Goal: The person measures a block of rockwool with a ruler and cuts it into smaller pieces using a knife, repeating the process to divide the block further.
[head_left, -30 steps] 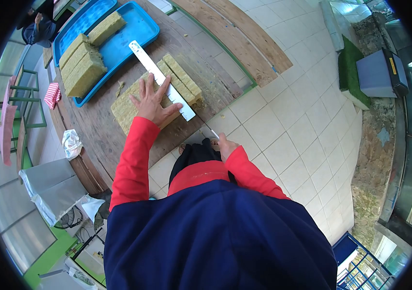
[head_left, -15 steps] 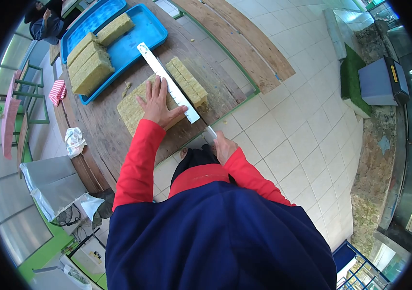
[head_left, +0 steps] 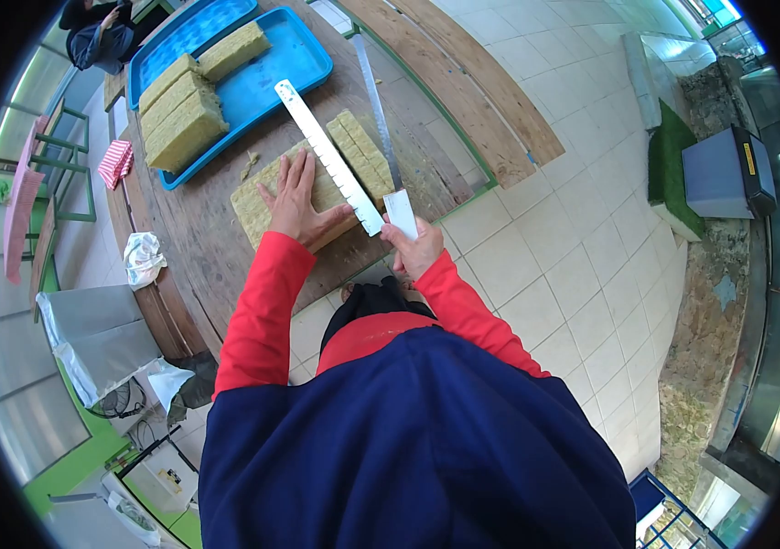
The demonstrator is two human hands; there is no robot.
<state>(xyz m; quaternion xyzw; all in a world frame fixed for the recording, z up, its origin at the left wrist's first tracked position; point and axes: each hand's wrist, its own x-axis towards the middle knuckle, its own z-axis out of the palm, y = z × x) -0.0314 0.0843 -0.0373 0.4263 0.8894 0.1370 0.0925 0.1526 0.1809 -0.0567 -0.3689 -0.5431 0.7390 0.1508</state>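
Note:
My left hand (head_left: 296,203) lies flat with fingers spread on a yellowish rockwool block (head_left: 251,207), its thumb at the edge of a white notched straightedge (head_left: 328,154) that lies across the block. On the straightedge's other side is a narrower piece of the block (head_left: 359,151), marked by a line along its top. My right hand (head_left: 419,247) is closed round the white handle of a long, thin-bladed knife (head_left: 381,119). The blade points away from me, tilted over the right side of the narrower piece.
Behind the block, a blue tray (head_left: 266,78) holds several cut rockwool pieces (head_left: 187,128) on the wooden table (head_left: 216,242). A wooden bench (head_left: 463,78) stands to the right. White crumpled plastic (head_left: 143,260) lies at left, and a seated person (head_left: 97,37) is at the far left.
The knife has come out from beside the straightedge and is now raised and turned, its blade to the right of the narrower piece. My left hand stays on the block.

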